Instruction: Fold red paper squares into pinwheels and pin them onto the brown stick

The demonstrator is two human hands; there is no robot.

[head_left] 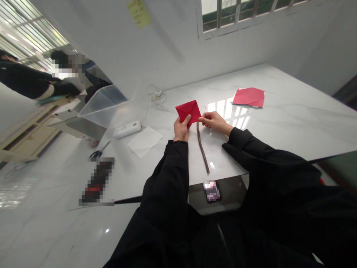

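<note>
A folded red paper [191, 110] with crease lines is held up over the white table. My left hand [182, 127] grips its lower left part, the thumb lying on the front. At its lower right corner, my right hand [213, 122] pinches the edge between thumb and fingers. A thin brown stick [202, 149] lies on the table just below the paper, its upper end close to my right fingertips. Further right on the table rests a stack of red sheets [249, 97].
On the white table [295, 123] left of my arms are a white sheet [145, 141], a white box-like device [127, 129], scissors [99, 150] and a clear plastic bin [103, 104]. A phone [212, 191] lies in an open drawer below. Two people are at the far left.
</note>
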